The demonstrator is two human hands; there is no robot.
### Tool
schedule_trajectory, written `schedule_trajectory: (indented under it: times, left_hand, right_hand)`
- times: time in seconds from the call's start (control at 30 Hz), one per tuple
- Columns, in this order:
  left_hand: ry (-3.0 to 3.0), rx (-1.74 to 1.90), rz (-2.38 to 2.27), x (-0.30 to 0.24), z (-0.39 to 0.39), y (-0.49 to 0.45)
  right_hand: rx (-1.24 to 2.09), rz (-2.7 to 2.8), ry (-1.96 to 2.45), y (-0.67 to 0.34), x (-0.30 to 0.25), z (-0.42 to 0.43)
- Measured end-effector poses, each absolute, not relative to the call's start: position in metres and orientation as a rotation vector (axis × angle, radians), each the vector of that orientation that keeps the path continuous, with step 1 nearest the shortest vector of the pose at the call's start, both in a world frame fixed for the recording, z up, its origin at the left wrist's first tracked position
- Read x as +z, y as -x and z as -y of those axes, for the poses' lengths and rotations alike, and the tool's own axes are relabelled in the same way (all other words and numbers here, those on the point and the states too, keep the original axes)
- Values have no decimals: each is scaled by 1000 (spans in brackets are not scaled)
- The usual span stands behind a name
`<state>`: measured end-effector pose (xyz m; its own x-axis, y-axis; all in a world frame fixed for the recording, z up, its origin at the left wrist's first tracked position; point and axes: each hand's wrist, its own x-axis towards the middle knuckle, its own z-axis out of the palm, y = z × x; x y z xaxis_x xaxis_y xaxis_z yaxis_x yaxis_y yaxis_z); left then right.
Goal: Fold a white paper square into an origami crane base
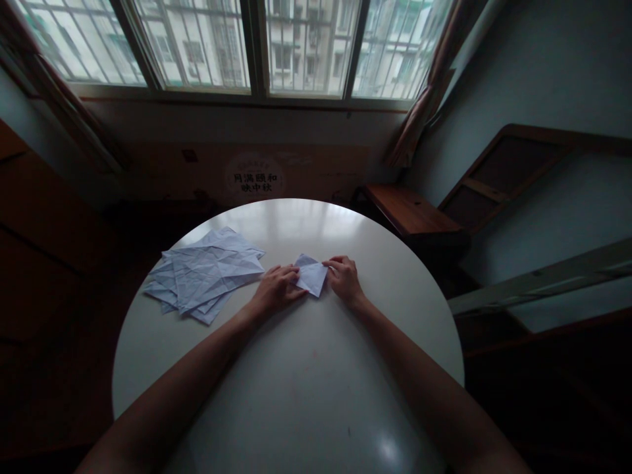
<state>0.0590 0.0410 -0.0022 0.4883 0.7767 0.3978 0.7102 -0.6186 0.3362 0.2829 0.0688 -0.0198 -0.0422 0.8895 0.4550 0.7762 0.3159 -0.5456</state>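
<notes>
Nearest the camera, the two bare forearms reach out over the white round table (306, 382). At its middle a small folded paper (312, 276) lies flat between the hands. The left hand (277, 288) rests its fingers, close together and fairly flat, on the paper's left edge. The right hand (344, 278) curls its fingertips onto the right corner. A clean fold here seems to call for lining the edges up first, one hand pinning the sheet while the other runs along the crease. Just left lies a loose pile of creased sheets (207, 275). In the dim light I cannot tell whether the right fingers pinch or merely press, and the paper's layers are unreadable.
</notes>
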Motion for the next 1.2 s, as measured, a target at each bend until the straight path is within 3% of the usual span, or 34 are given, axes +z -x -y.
schedule_trajectory:
  times: [0.43, 1.2]
  left_hand:
    - [-2590, 818, -1379, 0, -41, -61]
    - [-2548, 778, -1475, 0, -41, -62]
  right_hand:
    - [243, 1820, 1587, -283, -17, -67]
    - [382, 2070, 1250, -280, -10, -64]
